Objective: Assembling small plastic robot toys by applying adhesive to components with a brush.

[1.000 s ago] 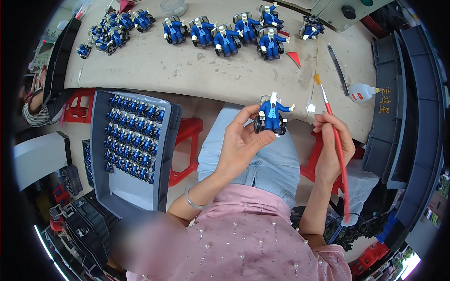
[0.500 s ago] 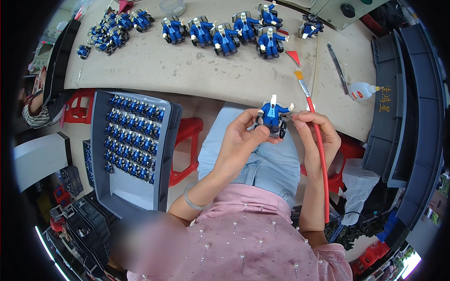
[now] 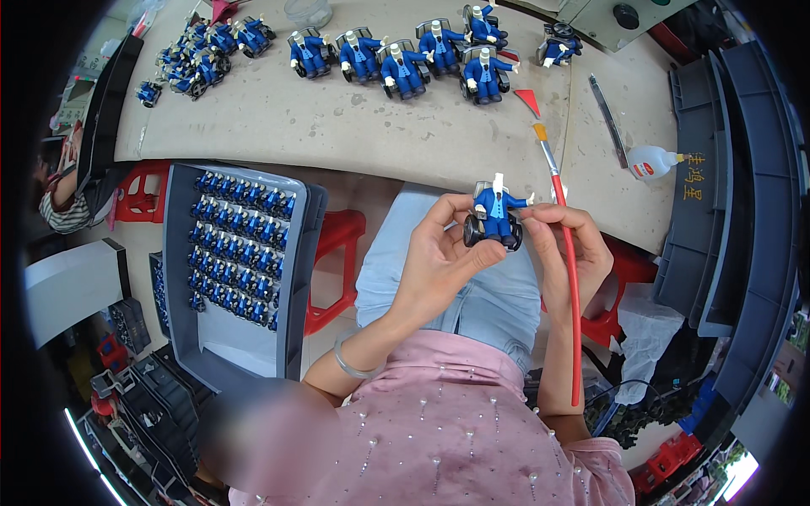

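At the lower centre of the frame, a person in a beaded pink top [image 3: 439, 422] and pale blue trousers [image 3: 489, 291] sits before me. Both hands are occupied. The left hand [image 3: 443, 253] grasps a blue-suited figure [image 3: 498, 207] seated in a dark-wheeled chair, gripped between thumb and fingers at mid-frame, upright, a white post at its top. The right hand [image 3: 574, 257] holds a red-handled brush [image 3: 574, 312], its orange bristles toward the top of the frame; its fingertips are just beside the figure's outstretched arm, and I cannot tell whether they touch it.

Left of centre, a grey tray [image 3: 294, 320] carries rows of similar figures [image 3: 240, 244] above a pale liner. A red stool [image 3: 343, 236] shows between tray and trousers.

Beyond, the table [image 3: 337, 126] spans the upper frame. On its right side lie a red triangular piece [image 3: 527, 101], a slim dark tool [image 3: 607, 118] and a white bottle [image 3: 648, 164] with a yellow tip. Farther back, six seated figures [image 3: 405, 72] stand grouped at upper centre; another figure [image 3: 558, 49] lies tilted to their right. A crowded cluster [image 3: 207, 63] occupies the upper left, near a clear container [image 3: 310, 12].
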`<state>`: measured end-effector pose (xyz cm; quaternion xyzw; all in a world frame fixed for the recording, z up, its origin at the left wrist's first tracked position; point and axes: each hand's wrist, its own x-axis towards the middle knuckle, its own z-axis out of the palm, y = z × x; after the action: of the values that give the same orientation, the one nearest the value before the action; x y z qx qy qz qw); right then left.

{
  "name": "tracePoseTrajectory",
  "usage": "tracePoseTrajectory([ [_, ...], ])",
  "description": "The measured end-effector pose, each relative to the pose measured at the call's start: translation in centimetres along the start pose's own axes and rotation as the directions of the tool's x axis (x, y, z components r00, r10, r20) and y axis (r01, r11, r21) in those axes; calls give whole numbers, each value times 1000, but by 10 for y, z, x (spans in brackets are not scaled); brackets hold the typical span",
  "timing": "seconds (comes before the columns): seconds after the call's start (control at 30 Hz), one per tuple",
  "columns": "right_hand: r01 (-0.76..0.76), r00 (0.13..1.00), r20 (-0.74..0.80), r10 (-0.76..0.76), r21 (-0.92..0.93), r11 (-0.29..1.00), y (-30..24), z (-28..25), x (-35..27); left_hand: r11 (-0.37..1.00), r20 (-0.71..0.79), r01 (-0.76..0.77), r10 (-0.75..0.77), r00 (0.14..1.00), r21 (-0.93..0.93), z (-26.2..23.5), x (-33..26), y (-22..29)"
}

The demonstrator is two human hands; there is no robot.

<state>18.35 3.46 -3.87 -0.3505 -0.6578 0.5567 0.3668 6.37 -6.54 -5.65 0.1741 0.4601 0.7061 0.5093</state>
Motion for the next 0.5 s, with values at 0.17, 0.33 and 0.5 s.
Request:
tracePoseTrajectory([
  [0.17,25,999,-27,-25,12,1000,0,1,-1,997,0,-66,66,998,31,2,0,-1],
  [0.33,28,999,-37,-26,58,998,4,0,-1,998,22,-65,65,998,14,1,1,0],
  [0.5,3,999,-52,1,77,997,4,0,-3,998,53,-61,61,997,3,2,0,3],
])
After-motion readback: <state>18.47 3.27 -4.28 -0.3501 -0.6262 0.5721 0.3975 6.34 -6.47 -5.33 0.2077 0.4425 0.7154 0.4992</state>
